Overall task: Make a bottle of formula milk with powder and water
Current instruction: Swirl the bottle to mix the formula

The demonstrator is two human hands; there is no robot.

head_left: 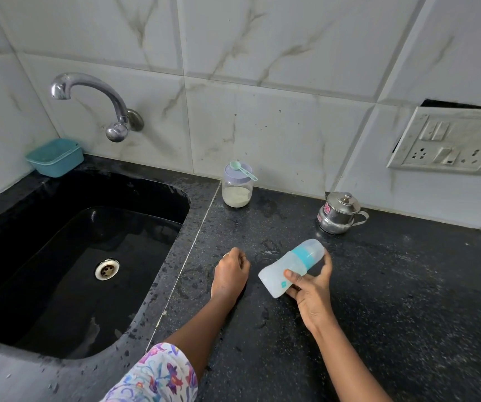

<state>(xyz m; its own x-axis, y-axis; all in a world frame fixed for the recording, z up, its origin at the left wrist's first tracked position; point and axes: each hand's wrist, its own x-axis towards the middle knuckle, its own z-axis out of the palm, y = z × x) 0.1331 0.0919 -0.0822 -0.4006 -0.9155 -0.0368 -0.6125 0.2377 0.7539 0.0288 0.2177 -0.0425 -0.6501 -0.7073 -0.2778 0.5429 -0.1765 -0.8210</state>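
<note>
Right hand (310, 288) gripping tilted baby bottle (291, 266), left hand (230, 272) beside it

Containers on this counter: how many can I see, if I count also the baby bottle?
4. Teal tub behind the sink; powder jar by the wall; steel pot to its right; baby bottle tilted in the right hand. None seems hidden.

Your right grip (311, 291) is holding the capped baby bottle (301, 257) tilted over the wet tabletop (407, 285) (powder jar (237, 190) standing behind), while your left grip (231, 272) is resting curled beside it.
</note>
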